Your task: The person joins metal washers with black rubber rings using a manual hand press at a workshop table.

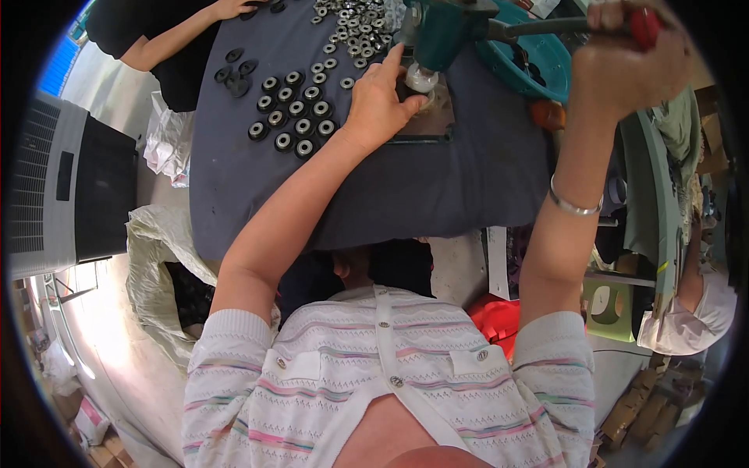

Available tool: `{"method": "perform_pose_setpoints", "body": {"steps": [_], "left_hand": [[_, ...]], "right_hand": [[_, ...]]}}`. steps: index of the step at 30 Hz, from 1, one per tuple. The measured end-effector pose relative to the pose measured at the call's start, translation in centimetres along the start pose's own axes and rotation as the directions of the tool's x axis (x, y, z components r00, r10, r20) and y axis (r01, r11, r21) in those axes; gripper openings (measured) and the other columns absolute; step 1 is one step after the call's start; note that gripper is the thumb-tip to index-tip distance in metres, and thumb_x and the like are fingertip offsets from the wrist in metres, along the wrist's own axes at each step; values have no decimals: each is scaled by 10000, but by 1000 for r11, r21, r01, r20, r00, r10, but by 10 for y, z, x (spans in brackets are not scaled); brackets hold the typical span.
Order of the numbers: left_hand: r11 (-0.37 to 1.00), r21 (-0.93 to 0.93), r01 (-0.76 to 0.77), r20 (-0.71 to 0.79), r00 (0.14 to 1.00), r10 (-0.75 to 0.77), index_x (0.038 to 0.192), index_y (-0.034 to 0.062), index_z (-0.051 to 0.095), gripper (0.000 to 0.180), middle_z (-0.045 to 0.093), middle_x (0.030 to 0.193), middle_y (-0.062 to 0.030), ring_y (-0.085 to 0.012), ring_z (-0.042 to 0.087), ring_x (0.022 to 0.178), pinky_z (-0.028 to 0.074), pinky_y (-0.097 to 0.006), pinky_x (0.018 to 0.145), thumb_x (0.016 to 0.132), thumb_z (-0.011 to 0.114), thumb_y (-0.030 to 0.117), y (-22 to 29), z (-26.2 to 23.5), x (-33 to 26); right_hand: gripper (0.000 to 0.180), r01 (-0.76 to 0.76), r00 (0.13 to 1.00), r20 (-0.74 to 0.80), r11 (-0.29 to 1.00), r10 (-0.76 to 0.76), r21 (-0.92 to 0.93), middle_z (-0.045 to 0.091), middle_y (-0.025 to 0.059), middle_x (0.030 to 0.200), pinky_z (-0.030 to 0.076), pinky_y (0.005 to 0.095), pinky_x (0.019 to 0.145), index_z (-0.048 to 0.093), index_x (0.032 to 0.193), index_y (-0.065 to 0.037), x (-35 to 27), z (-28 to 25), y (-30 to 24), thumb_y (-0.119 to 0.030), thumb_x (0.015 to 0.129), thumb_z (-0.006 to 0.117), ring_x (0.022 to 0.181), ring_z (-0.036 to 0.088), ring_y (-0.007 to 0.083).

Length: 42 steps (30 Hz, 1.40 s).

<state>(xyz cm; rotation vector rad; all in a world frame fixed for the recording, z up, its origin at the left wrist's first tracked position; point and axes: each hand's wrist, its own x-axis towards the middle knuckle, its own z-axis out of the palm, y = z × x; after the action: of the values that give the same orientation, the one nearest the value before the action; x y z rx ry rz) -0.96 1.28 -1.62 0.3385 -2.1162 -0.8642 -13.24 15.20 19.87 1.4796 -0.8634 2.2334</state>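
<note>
A green hand press [455, 35] stands at the table's far side, its pale metal ram [422, 79] lowered over a metal base plate [438, 117]. My left hand [381, 104] lies beside the ram, thumb and forefinger spread around its left side. Whatever sits under the ram is mostly hidden. Raised at the right, my right hand [624, 74] is closed around the end of the press lever [546, 28], next to its red knob [645, 29]. Left of my left hand, several black wheels with metal centres [297, 109] lie in loose rows.
Loose metal bearings [359, 35] are heaped at the far middle, with black rings [234, 74] to their left. A teal basin [538, 66] stands behind the lever. Another person's hand [232, 8] reaches in at far left. An open sack [168, 257] stands below the table's left edge.
</note>
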Motion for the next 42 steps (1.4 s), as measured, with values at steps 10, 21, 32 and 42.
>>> {"method": "perform_pose_setpoints", "body": {"steps": [10, 21, 32, 42], "left_hand": [[999, -14, 38, 52, 998, -37, 1400, -10, 387, 864, 659, 1045, -161, -325, 609, 946, 496, -426, 830, 663, 794, 183, 9, -4, 4], [981, -145, 129, -51, 989, -137, 1337, 42, 526, 706, 687, 1020, -161, -219, 679, 876, 530, -331, 760, 693, 811, 100, 0, -14, -8], [824, 101, 557, -432, 771, -468, 1054, -2, 707, 320, 705, 934, -59, -113, 615, 803, 489, -251, 763, 750, 747, 91, 6, -310, -196], [861, 416, 292, -205, 953, -223, 1063, 38, 685, 307, 676, 978, -120, -259, 652, 843, 519, -337, 715, 768, 726, 107, -10, -264, -94]], "right_hand": [[271, 101, 990, 129, 905, -52, -413, 535, 163, 858, 456, 606, 945, 444, 927, -56, -170, -56, -50, -316, 995, 479, 863, 640, 354], [219, 55, 989, 150, 952, -10, -300, 563, 164, 851, 566, 461, 729, 531, 1029, 37, -25, -8, -27, -153, 993, 429, 718, 619, 253], [239, -202, 975, 32, 940, 220, -275, 423, 67, 741, 375, 344, 579, 429, 831, -11, 73, 35, 104, -204, 973, 428, 659, 399, 189], [226, -228, 972, -1, 942, 235, -246, 415, 50, 754, 354, 303, 572, 436, 846, -31, 75, 28, 111, -222, 967, 427, 674, 404, 177]]}}
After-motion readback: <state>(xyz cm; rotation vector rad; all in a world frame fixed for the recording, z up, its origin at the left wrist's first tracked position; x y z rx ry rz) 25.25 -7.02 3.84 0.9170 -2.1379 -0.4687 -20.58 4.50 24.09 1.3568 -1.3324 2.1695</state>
